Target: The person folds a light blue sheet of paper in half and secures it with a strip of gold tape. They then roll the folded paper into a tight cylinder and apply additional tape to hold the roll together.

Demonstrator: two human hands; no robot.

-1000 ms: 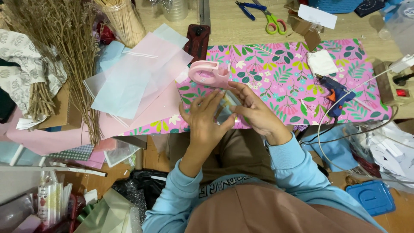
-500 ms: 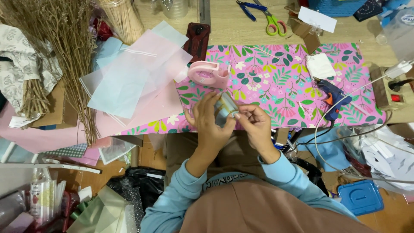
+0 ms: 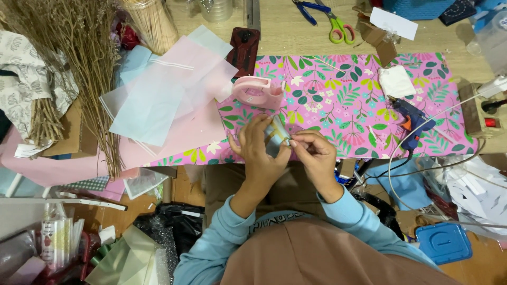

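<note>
My left hand [image 3: 257, 153] grips a small shiny grey-gold wrapped item [image 3: 275, 138] at the near edge of the table. My right hand [image 3: 315, 155] pinches the item's right side with thumb and fingertips. Both hands hover over the near edge of a pink floral-patterned sheet [image 3: 343, 100]. A pink tape dispenser [image 3: 257, 92] stands just beyond my left hand on that sheet.
Pale pink and blue translucent sheets [image 3: 163, 95] lie at the left, beside dried stems [image 3: 79, 58]. A blue glue gun [image 3: 413, 119] with a white cord and a white pad [image 3: 396, 82] sit at the right. Green-handled scissors [image 3: 338, 26] and blue pliers [image 3: 306, 9] lie at the far edge.
My hands have drawn slightly nearer to my body with the item; the right hand's fingers have shifted to pinch its right edge. The view has drifted a little.
</note>
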